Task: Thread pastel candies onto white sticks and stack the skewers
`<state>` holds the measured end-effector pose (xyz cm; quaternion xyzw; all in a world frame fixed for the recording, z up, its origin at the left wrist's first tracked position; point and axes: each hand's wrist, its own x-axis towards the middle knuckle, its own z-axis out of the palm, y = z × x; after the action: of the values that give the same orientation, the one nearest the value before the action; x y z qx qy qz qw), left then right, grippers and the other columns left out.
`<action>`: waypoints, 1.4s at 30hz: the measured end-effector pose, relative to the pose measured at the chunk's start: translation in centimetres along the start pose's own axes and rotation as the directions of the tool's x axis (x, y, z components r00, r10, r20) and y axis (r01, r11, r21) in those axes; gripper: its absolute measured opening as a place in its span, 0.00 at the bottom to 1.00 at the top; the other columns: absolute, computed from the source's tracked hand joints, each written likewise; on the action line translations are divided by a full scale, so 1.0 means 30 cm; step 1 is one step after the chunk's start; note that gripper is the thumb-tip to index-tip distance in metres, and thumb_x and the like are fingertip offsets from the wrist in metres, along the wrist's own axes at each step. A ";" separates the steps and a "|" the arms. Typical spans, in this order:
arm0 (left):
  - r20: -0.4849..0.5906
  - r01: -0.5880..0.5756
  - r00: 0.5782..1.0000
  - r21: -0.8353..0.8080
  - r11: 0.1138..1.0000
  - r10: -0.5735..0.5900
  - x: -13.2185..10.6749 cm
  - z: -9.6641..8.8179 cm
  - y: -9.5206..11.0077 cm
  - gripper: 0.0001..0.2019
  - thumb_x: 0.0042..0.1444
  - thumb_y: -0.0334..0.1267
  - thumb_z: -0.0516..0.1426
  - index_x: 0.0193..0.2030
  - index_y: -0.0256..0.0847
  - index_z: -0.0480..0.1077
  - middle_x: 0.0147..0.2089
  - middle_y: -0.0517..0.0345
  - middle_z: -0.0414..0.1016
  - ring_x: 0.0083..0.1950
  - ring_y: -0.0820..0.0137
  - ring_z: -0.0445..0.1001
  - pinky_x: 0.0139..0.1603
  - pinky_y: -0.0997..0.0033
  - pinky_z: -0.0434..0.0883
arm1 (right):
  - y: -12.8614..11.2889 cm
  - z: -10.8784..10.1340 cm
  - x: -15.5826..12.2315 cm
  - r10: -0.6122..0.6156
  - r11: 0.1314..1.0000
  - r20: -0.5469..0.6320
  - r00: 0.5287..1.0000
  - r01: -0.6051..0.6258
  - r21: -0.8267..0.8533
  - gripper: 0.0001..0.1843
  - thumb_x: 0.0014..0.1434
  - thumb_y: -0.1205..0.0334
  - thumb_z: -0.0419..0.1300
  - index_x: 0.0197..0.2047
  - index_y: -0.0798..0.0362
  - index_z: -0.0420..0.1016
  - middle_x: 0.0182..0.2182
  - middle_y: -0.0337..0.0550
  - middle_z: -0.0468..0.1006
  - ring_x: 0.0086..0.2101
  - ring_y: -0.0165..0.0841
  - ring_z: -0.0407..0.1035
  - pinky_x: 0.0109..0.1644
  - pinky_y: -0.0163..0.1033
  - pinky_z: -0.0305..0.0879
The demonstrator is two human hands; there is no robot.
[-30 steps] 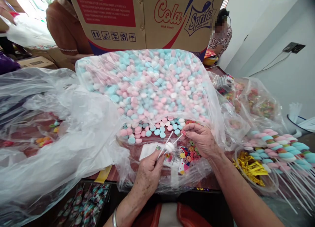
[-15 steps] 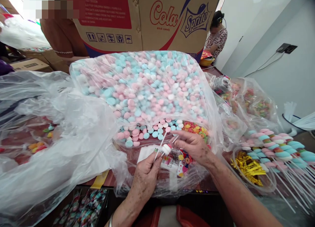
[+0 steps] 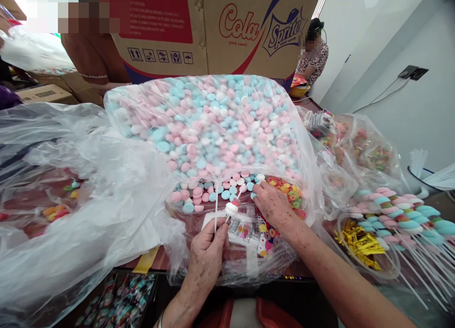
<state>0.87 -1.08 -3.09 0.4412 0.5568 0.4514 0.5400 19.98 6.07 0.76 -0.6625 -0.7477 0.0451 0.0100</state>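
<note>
My left hand (image 3: 208, 245) is closed on white sticks, pinched between thumb and fingers. One bare lollipop stick (image 3: 216, 200) stands upright; another carries a white marshmallow (image 3: 232, 208) with a red piece of candy above it, its tip poking out at the top. My right hand (image 3: 272, 205) reaches to the edge of the loose marshmallows, its fingers bent around a blue marshmallow (image 3: 253, 195) that they partly hide. Beneath the hands lie printed candy packets (image 3: 243, 231). Beside the right hand are gummy rings (image 3: 293, 195).
A big clear bag of marshmallows (image 3: 213, 124) lies before a carton (image 3: 213, 29). On the right are finished marshmallow sticks (image 3: 408, 214) and a tub of gold ties (image 3: 360, 245). Crumpled plastic (image 3: 106, 190) covers the left. Two other people are beyond the table.
My right hand has left the stick and moved forward to the marshmallows. My left hand has shifted slightly left, and the bare stick now stands more upright.
</note>
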 end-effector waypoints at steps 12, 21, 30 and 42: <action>-0.011 0.009 1.000 -0.017 1.000 -0.009 0.000 0.003 0.015 0.17 0.56 0.51 0.60 0.38 0.37 0.76 0.20 0.67 0.63 0.19 0.78 0.54 0.19 0.77 0.50 | -0.037 -0.037 0.124 -0.010 0.886 -0.055 0.998 0.034 0.462 0.11 0.58 0.69 0.52 0.37 0.54 0.77 0.33 0.43 0.79 0.33 0.34 0.67 0.38 0.35 0.58; 0.012 0.009 1.000 -0.035 0.999 -0.009 0.001 0.001 0.008 0.16 0.57 0.50 0.59 0.37 0.38 0.76 0.20 0.67 0.63 0.19 0.79 0.52 0.18 0.77 0.50 | 0.004 -0.047 0.111 -0.105 0.928 0.169 0.980 0.035 0.371 0.07 0.56 0.68 0.57 0.31 0.55 0.77 0.26 0.39 0.74 0.27 0.30 0.63 0.31 0.34 0.52; 0.029 -0.026 0.999 0.086 0.996 0.024 -0.005 -0.001 0.013 0.14 0.60 0.47 0.57 0.37 0.38 0.75 0.21 0.67 0.62 0.22 0.76 0.55 0.22 0.77 0.53 | 0.031 0.027 0.063 0.023 0.552 0.058 0.998 -0.061 0.832 0.04 0.50 0.64 0.61 0.32 0.52 0.70 0.25 0.35 0.71 0.26 0.29 0.63 0.29 0.34 0.56; 0.054 -0.133 0.991 0.249 0.959 0.124 0.001 0.008 0.023 0.14 0.60 0.46 0.55 0.33 0.39 0.75 0.22 0.66 0.61 0.26 0.72 0.59 0.28 0.74 0.57 | 0.048 0.025 0.037 0.037 -0.134 0.118 0.992 -0.112 0.985 0.20 0.43 0.55 0.74 0.38 0.54 0.76 0.28 0.36 0.78 0.26 0.27 0.72 0.32 0.35 0.70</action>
<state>1.13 -0.90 -2.43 0.5499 0.5695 0.4027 0.4595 21.23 7.30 -0.15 -0.4695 -0.4206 0.6079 0.4829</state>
